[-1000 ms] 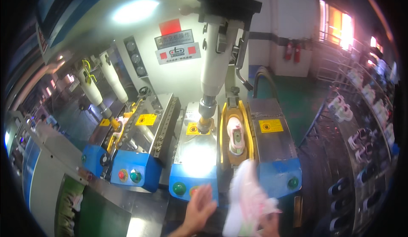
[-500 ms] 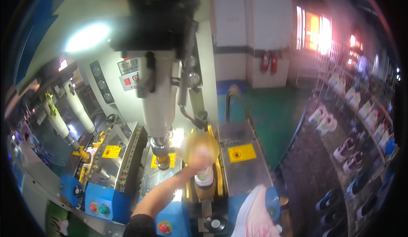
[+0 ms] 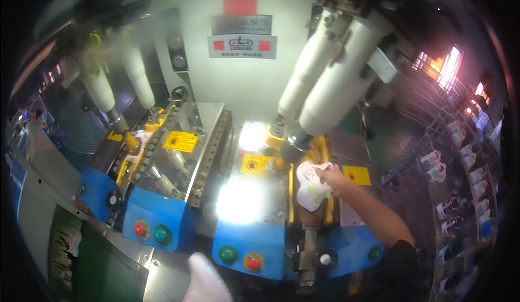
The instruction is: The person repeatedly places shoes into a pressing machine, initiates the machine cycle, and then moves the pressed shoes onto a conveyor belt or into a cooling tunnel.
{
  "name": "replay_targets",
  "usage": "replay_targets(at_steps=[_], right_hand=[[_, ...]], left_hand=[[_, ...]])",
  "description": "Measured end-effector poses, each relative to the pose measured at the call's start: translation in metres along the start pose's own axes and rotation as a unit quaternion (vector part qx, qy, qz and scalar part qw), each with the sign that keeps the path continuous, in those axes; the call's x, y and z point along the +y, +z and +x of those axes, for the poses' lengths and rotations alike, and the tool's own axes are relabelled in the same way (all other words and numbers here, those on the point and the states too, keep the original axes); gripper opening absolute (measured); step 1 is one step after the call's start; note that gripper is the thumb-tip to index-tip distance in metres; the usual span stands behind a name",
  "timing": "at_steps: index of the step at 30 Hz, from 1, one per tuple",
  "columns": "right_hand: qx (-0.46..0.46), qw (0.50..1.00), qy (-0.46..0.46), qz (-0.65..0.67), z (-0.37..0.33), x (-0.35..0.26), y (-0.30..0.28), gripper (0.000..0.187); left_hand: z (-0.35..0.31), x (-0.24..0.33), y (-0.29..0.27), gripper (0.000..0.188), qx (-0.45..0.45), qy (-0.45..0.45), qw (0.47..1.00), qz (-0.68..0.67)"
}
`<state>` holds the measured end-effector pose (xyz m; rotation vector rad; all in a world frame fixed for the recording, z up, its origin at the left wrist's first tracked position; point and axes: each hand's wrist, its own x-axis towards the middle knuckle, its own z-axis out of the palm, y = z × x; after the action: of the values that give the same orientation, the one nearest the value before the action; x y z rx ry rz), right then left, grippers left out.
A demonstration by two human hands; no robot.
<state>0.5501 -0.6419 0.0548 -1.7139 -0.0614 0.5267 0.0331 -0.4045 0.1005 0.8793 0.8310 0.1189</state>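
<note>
My right hand (image 3: 335, 182) reaches in from the right, its fingers closed on a white and pink shoe (image 3: 313, 185). That shoe sits in the right pressing bay, between yellow side pads (image 3: 328, 207), with its far end beneath the white press cylinders (image 3: 336, 80). Another pale pink and white shoe (image 3: 205, 281) pokes up from the lower edge, cut off by the picture. What supports it is hidden. My left hand is out of sight.
Blue control housings carry red buttons (image 3: 253, 262) and green buttons (image 3: 228, 255). On the left a second bay holds a pinkish shoe (image 3: 142, 140) under more white cylinders (image 3: 138, 74). Racks of shoes (image 3: 433, 164) stand at right. A bright glare covers part of the metal top.
The view has swung left. My left arm, earlier stretched to the bay, has left the picture; my right hand now grips the shoe there. The loose pink shoe appears lower left instead of lower right.
</note>
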Motion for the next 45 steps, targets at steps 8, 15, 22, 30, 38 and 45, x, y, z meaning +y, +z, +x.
replay_targets(at_steps=[8, 15, 22, 30, 38, 45], right_hand=[[0.119, 0.917, -0.106, -0.366, 0.017, 0.006, 0.007, 0.051], [0.252, 0.892, -0.148, -0.346, -0.027, 0.014, 0.080, 0.057], [0.281, 0.863, -0.158, -0.390, -0.045, 0.018, 0.072, 0.063], [-0.003, 0.806, -0.465, -0.365, -0.176, 0.028, 0.296, 0.059], [-0.148, 0.832, -0.517, -0.137, -0.247, 0.047, 0.359, 0.040], [-0.416, 0.842, -0.342, -0.026, -0.413, 0.128, 0.375, 0.026]], left_hand=[[-0.019, -0.033, -0.035, 0.054, 0.229, -0.090, 0.968, -0.051], [-0.013, -0.026, -0.038, 0.049, 0.262, -0.106, 0.958, -0.051], [0.038, -0.041, -0.096, 0.044, 0.195, -0.084, 0.977, -0.032], [0.065, -0.059, -0.142, 0.051, 0.102, -0.059, 0.993, 0.031], [-0.022, -0.090, -0.183, 0.045, 0.256, 0.025, 0.963, -0.079], [-0.101, -0.085, -0.175, 0.062, 0.374, 0.155, 0.914, -0.022]])
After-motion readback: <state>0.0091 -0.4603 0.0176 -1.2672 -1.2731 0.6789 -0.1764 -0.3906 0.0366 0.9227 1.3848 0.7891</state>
